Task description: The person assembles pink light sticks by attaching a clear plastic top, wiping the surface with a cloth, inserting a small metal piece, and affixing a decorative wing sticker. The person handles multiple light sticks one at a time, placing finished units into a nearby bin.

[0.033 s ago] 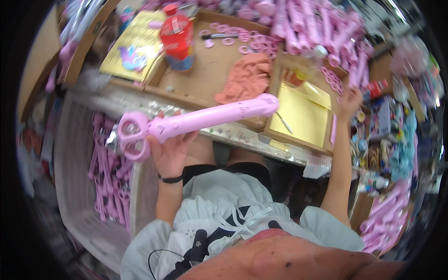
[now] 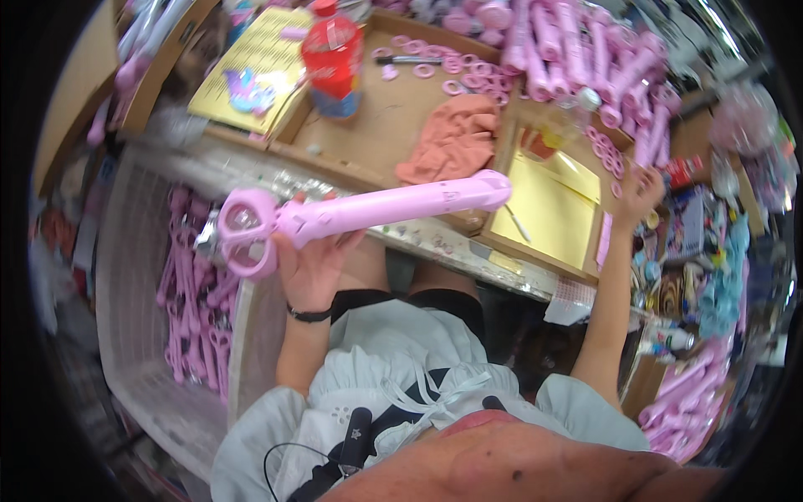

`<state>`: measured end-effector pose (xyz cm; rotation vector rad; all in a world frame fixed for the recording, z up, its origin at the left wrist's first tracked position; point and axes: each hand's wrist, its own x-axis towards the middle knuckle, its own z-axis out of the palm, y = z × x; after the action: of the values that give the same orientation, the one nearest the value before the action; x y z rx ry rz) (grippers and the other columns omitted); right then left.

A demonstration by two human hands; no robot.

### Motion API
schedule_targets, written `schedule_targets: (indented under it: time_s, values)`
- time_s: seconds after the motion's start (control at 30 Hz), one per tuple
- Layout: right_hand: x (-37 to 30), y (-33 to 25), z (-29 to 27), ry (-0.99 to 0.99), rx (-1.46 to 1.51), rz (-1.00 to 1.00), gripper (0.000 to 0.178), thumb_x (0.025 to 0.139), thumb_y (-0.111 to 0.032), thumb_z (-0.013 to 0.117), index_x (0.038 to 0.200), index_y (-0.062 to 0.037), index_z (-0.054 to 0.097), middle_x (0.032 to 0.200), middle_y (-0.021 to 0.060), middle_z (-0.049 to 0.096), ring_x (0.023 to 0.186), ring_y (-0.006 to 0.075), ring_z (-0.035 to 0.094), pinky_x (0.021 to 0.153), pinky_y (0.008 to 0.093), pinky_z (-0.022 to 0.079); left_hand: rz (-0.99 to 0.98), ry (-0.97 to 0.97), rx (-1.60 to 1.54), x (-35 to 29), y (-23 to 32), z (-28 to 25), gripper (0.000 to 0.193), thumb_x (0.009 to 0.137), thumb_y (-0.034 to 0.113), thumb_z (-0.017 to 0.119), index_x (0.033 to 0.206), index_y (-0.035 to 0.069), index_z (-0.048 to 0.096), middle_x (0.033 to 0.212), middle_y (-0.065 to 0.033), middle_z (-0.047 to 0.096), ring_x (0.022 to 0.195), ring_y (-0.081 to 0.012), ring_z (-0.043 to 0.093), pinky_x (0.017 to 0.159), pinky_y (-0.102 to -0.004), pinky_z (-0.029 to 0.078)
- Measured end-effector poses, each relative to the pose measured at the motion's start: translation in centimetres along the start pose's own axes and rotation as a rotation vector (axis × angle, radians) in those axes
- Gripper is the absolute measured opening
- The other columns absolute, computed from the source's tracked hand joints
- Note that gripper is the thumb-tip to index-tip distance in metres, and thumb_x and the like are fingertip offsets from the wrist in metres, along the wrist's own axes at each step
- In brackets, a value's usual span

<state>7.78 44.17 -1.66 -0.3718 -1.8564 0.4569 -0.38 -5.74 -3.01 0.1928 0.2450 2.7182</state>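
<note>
My left hand [image 2: 312, 272] is closed around a pink plastic toy wand [image 2: 381, 207], near its ringed head. The wand lies almost level, its long tube pointing right above the table's front edge. Silvery material shows at the left side of its head. My right hand [image 2: 641, 194] is stretched out to the far right, its fingers loosely bent and apart with nothing visible in them. Close to it are small pink rings [image 2: 604, 149], a pile of pink tubes [image 2: 577, 58] and a red-wrapped item [image 2: 684, 171].
A plastic crate [image 2: 125, 335] of pink wands [image 2: 194, 309] stands at my left. Across the table lie a cardboard tray [image 2: 335, 155], a red bottle [image 2: 331, 63], an orange cloth [image 2: 452, 138], a yellow pad [image 2: 548, 209] with a pen, and a clear bottle [image 2: 559, 125].
The whole view has shifted slightly. My right hand has moved a little to the right, toward the red-wrapped item. My left hand keeps its hold on the wand.
</note>
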Motion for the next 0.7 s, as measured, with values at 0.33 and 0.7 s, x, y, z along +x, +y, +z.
schedule_targets:
  time_s: [0.33,0.7]
  values:
    - [-10.6,-24.5,3.1,-0.288,1.098,0.885,0.007,0.087,-0.004,0.058,0.086,-0.0041,0.051,0.072,0.0050,0.057,0.053,0.0073,0.048,0.045,0.0188,0.037,-0.056,0.117,0.238,-1.0,-2.4,0.1,0.061,0.086,0.050,0.053,0.134,0.018,0.032,0.138,-0.0143,0.037,0.130,-0.0332,0.032,0.105,-0.0579,0.026]
    - [-13.1,-27.0,4.8,-0.456,0.943,0.910,0.011,0.085,-0.001,0.061,0.087,-0.0017,0.050,0.074,0.0039,0.058,0.055,0.0050,0.051,0.049,0.0173,0.042,-0.046,0.049,0.241,-0.9,-3.2,-0.3,0.057,0.087,0.039,0.057,0.132,0.018,0.031,0.134,-0.0141,0.042,0.128,-0.0370,0.034,0.105,-0.0553,0.029]
